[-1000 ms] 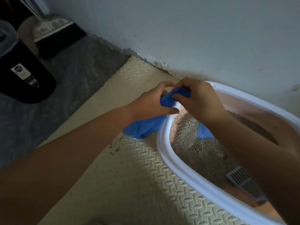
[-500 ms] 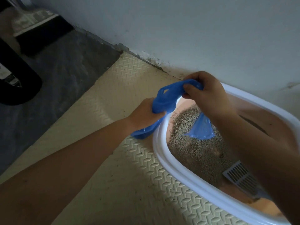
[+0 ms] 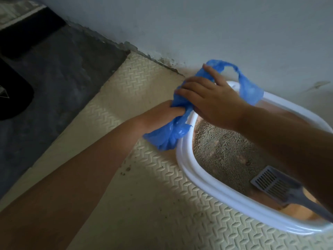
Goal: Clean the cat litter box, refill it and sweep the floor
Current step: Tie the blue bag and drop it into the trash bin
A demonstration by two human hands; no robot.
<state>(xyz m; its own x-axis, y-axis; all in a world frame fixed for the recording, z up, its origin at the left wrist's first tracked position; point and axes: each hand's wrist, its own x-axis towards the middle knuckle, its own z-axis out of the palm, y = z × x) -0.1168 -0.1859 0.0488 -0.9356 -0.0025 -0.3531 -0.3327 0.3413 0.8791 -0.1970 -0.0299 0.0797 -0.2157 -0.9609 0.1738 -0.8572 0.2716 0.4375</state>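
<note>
1. Far left: a black object, cut off by the frame edge and not identifiable, stands on the dark floor.
2. A cream foam mat with an embossed pattern abuts the wall. A few stray granules lie on it beside the box.
3. The left hand is clenched around the bunched middle of the blue bag, with its fingers buried in the plastic.
4. The blue bag is off the floor, held between both hands just outside the near-left rim of the box. Its lower end hangs beside the rim and a handle loop arcs above it.
5. The right hand grasps the upper part of the bag. Its fingers bend over the crumpled plastic and the farthest finger sits in the handle loop. The thumb is hidden.
6. The litter box, white-rimmed, rests on the mat close to the wall. Grey litter covers part of its bottom, and bare pinkish base shows toward the near end.
7. A grey slotted scoop lies inside the box on the litter, untouched, with its handle partly under the right forearm.
8. Step in hand, as judged: readying a waste bag, early in the cleaning stage. Refilling and sweeping remain.
9. The next move likely calls for parting the bag's mouth so that one hand can hold it open near the rim, freeing the other hand for the scoop.
</note>
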